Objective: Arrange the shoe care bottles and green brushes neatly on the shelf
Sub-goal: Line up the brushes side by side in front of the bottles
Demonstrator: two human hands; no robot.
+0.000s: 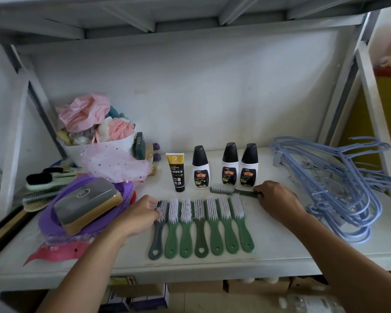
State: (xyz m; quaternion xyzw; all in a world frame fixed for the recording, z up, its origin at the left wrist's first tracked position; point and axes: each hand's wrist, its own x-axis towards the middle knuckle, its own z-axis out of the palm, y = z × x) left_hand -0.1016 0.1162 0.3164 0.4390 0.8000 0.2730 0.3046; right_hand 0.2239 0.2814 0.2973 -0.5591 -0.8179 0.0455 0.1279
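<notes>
On the shelf (pixel 280 251) seven brushes lie in a row (pixel 200 224), bristles up and handles toward the person: six green and, at the left end, a grey brush (pixel 157 231). Behind them a tube (pixel 175 175) and three bottles (pixel 230 164) stand upright, the two on the right close together and the third set apart. An eighth, the loose brush (pixel 226 190), lies crosswise between the bottles and the row. The right hand (pixel 278 199) has its fingers curled over the end of that brush's handle, grasping it. The left hand (pixel 142 213) pinches the grey brush's head between thumb and fingers. The likely job in hand is to turn the loose brush and add it at the right end of the row. The main risk is its bristle end, which sits just in front of the bottles. If it is swung round flat instead of lifted, it could clip one, and these tall, narrow bottles would probably tip into each other. Set down carelessly, it could shove the end brush, and since the brushes lie nearly touching, the push would skew the whole row. A tug on the grey brush could do the same from the left. The hangers (pixel 339 188) lie near the right forearm, and a wide sweep could snag them.
</notes>
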